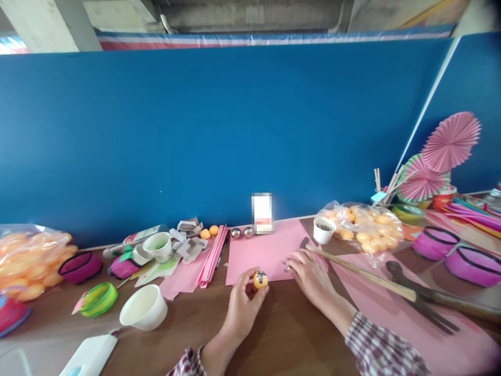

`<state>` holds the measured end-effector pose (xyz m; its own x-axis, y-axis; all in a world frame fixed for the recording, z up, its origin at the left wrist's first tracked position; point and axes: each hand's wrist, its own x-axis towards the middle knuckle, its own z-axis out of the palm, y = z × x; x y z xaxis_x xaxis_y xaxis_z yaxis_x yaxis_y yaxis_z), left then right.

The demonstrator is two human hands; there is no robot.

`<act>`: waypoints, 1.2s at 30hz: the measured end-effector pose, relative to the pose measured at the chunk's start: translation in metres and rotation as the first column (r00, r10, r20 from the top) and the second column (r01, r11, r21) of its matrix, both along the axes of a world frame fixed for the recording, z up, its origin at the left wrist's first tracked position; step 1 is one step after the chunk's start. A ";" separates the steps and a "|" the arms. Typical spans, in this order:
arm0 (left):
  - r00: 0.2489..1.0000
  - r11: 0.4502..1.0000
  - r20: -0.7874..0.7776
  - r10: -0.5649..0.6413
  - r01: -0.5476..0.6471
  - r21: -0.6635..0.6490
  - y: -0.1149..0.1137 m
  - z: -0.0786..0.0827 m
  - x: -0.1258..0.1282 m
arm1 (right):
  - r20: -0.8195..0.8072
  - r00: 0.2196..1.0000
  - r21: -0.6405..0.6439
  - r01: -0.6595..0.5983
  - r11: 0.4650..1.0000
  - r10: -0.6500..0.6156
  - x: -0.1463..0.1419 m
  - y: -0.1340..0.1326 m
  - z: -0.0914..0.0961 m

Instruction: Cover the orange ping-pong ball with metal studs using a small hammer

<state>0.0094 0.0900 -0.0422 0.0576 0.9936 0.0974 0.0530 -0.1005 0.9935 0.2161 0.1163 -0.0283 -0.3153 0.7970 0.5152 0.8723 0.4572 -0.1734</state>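
Observation:
My left hand (243, 305) is closed around an orange ball (260, 285), gripped between thumb and fingers above the brown table. Shiny silver thumbtack heads cover part of the ball's top. My right hand (309, 277) rests at the front of a pink sheet (254, 256), fingers drawn together at a few small silver thumbtacks (286, 265). How many of these it grips is hard to make out. Two balls covered in silver, one (235, 233) beside the other (248, 232), sit at the sheet's back edge. A white cup (324, 231) with small dark bits stands behind my right hand.
A wooden-handled hammer (364, 271) and a dark metal tool (422, 297) lie at right. Bags of orange balls, one left (35, 261) and one right (364, 230), flank the work. A white bowl (144, 308) stands front left. A blue partition (250, 125) rises behind.

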 end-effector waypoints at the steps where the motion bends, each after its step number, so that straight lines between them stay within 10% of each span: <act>1: 1.000 1.000 0.004 0.001 -0.001 -0.001 0.000 0.000 0.000 | -0.007 1.000 0.000 0.010 1.000 -0.010 0.001 0.000 0.001; 17: 1.000 1.000 0.000 0.009 -0.009 -0.018 -0.001 0.004 0.001 | -0.267 0.962 -0.005 0.050 0.999 -0.050 0.002 -0.001 0.002; 26: 0.998 1.000 0.063 -0.027 0.027 0.004 0.000 0.000 0.001 | -0.823 0.563 -0.353 -0.399 0.846 -0.078 -0.051 -0.034 0.007; 36: 0.999 0.998 -0.012 -0.041 0.041 0.051 -0.001 0.004 0.002 | -0.887 0.428 -0.370 -0.428 0.825 -0.176 -0.058 -0.035 -0.001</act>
